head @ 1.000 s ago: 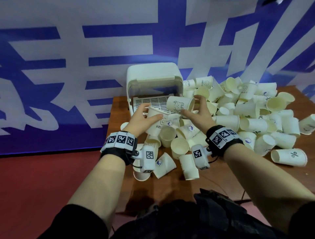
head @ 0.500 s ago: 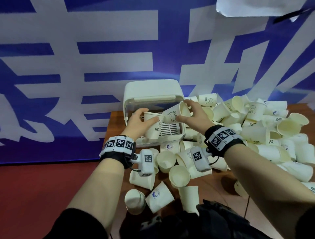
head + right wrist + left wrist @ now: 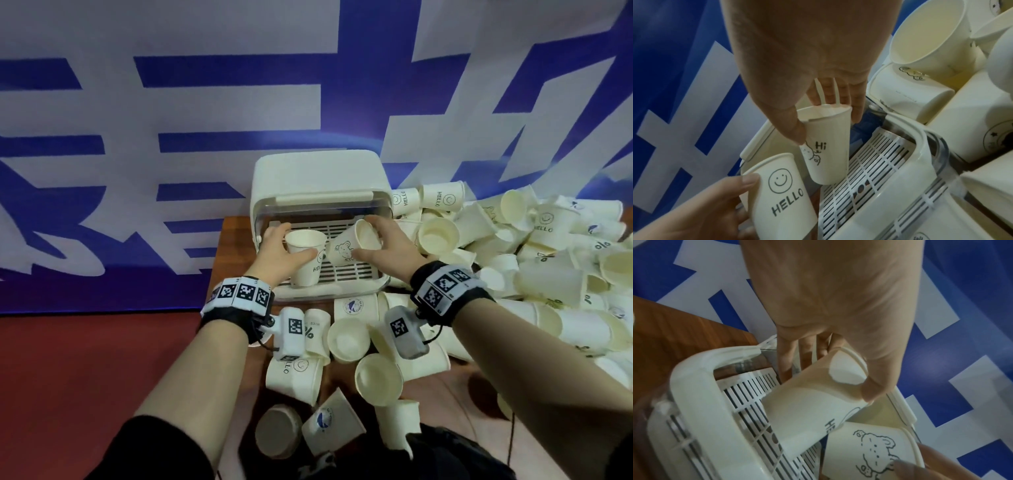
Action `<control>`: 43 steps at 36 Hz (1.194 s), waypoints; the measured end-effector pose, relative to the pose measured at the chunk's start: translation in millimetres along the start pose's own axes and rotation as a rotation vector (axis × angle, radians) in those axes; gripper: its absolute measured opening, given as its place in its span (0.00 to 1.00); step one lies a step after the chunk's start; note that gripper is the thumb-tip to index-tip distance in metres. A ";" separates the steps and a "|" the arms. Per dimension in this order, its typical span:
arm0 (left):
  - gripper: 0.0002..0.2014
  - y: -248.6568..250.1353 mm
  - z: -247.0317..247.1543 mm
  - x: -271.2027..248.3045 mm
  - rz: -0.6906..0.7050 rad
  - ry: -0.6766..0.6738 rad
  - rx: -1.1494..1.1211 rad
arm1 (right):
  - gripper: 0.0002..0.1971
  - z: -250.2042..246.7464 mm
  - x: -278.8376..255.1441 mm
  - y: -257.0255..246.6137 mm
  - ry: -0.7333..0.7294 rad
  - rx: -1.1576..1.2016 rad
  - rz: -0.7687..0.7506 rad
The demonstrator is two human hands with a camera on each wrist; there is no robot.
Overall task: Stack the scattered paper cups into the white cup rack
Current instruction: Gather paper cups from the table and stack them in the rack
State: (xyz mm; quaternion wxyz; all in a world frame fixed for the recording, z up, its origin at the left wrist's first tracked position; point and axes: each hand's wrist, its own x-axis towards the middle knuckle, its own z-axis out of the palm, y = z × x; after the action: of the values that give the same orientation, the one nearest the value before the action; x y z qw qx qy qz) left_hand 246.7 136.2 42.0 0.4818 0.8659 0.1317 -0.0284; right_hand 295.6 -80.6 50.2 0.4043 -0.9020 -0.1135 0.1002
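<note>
The white cup rack (image 3: 318,178) stands open at the table's back left, its slotted tray (image 3: 346,272) showing. My left hand (image 3: 296,241) grips an upright paper cup printed HELLO (image 3: 308,267) just over the tray's left side. My right hand (image 3: 364,236) pinches the rim of a bear-print cup (image 3: 344,251), tilted with its base toward the HELLO cup. In the left wrist view my left hand (image 3: 828,379) wraps the HELLO cup (image 3: 813,402) beside the bear cup (image 3: 869,451). In the right wrist view my right hand (image 3: 824,125) holds the bear cup (image 3: 828,146) above the tray (image 3: 869,178).
A big heap of loose paper cups (image 3: 513,257) fills the table to the right of the rack. More cups (image 3: 349,339) lie under my wrists near the front. The wooden table's left edge (image 3: 219,260) drops to red floor (image 3: 85,359). A blue-and-white banner (image 3: 171,102) hangs behind.
Both hands have carried their cups forward from the pile to just over the rack's tray. The bear cup has turned from lying sideways to tilted mouth-up.
</note>
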 end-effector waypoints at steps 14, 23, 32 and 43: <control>0.33 -20.1 3.2 36.0 -0.026 0.023 0.054 | 0.36 21.1 37.5 9.3 0.057 -0.017 0.007; 0.29 -30.5 13.0 49.7 -0.050 0.040 0.084 | 0.36 31.8 46.1 18.4 0.089 0.096 0.060; 0.38 -45.5 21.7 43.4 0.003 -0.123 0.055 | 0.33 32.9 42.1 9.8 0.039 0.252 0.050; 0.44 -51.8 25.9 39.6 -0.002 -0.237 -0.051 | 0.33 42.6 39.4 2.6 -0.059 0.141 -0.080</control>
State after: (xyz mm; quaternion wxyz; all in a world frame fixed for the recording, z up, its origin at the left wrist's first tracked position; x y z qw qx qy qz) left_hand 273.7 148.4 -21.7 0.5158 0.8438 0.0755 -0.1276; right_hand 321.9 -40.9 17.0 0.4672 -0.8627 -0.1537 0.1181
